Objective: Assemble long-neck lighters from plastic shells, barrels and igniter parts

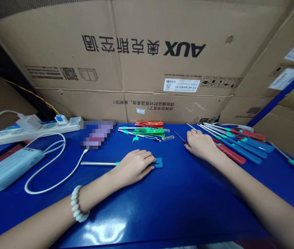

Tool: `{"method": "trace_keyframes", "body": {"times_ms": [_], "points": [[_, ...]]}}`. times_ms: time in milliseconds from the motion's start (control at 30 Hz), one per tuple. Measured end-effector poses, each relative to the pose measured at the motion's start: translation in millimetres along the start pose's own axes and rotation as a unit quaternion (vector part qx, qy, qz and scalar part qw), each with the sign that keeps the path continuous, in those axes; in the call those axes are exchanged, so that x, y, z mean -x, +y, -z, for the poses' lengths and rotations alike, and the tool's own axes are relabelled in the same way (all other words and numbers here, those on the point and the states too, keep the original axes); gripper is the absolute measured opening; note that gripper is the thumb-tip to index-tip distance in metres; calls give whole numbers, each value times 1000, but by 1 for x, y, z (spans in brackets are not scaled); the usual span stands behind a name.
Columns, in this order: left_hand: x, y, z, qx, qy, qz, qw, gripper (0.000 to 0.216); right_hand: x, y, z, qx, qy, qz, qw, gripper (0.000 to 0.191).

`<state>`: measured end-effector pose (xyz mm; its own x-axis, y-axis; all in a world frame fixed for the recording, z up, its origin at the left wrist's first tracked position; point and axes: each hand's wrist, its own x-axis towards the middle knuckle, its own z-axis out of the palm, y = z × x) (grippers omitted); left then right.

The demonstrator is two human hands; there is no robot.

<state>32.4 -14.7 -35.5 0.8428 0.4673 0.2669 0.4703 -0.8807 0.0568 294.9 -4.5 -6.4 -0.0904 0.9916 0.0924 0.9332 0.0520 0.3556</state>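
My left hand (135,167) lies closed over a long-necked lighter with a blue handle (159,163). The lighter rests on the blue table, its metal tube pointing left and the middle of its handle covered by my fingers. My right hand (200,143) is closed at the back right. From under its fingertips a thin screwdriver (180,137) sticks out, with a bit of red at the fingers; the rest is hidden. Beside that hand, several long lighters with blue handles (248,152) and red handles (231,154) lie fanned out.
Taken-apart green shells (149,131), an orange shell (149,123) and a small clear piece (168,137) lie at the back middle. Left are a white power strip (1,137), a power bank (9,169), a cable (43,191) and a blurred-out phone (98,135). Cardboard (141,76) walls the back.
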Motion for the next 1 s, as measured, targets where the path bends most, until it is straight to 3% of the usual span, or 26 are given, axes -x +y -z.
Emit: {"method": "trace_keyframes", "body": {"times_ms": [67,200,267,333,400,500,567,633,700,800,1000], "points": [[0,0,-1,-5,-6,2,1000,16,-2,3,-5,2,-31,-15,999,21],[0,0,-2,-10,-19,6,1000,15,-3,10,1,3,-34,-47,998,22],[0,0,-2,-11,-21,7,1000,15,-2,17,11,-2,5,-80,997,25],[0,0,-1,-11,-19,5,1000,15,0,24,21,-56,110,-110,986,22],[0,0,-1,-12,-17,2,1000,15,3,26,30,-184,227,-79,953,15],[0,0,0,-13,-17,-1,1000,15,10,16,38,-421,317,23,850,14],[0,0,0,-14,-17,-3,1000,16,16,1,41,-554,283,67,780,14],[0,1,0,-16,-17,-5,1000,17,22,-15,42,-668,191,121,709,14],[-1,1,-1,-18,-14,-6,1000,17,26,-28,40,-718,134,151,666,15],[-1,1,-1,-22,-10,-8,1000,18,29,-38,36,-733,90,176,651,16],[0,1,-1,-21,-9,-9,1000,19,27,-39,29,-720,63,196,663,13]]}}
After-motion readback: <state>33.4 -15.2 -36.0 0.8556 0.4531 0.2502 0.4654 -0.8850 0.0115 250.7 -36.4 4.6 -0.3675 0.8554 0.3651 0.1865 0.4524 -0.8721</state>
